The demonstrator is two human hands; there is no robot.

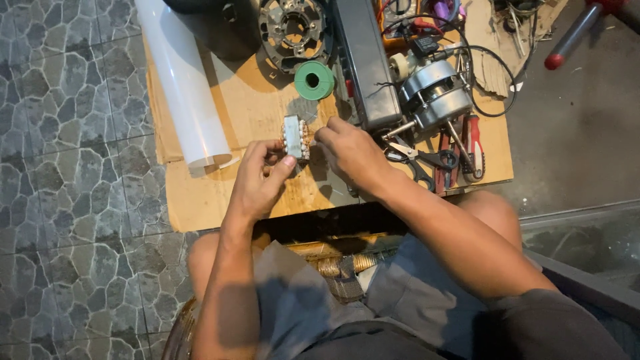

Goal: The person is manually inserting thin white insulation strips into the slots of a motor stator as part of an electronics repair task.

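Note:
My left hand (259,180) grips a small grey block-shaped part (294,137) with a row of coppery contacts along one side, held upright over the cardboard sheet (200,200). My right hand (350,157) reaches in from the right, its fingertips pinched at the part's right edge. Whether something thin is between those fingers is too small to tell. Both forearms come up from my lap, where I sit with knees apart.
On the cardboard lie a white rolled sheet (185,87), a green spool (314,80), a round black motor frame (294,30), a long dark box (363,63), a silver motor (435,93), scissors (420,163) and red-handled tools (470,147). Stone-pattern tiles (67,167) lie left.

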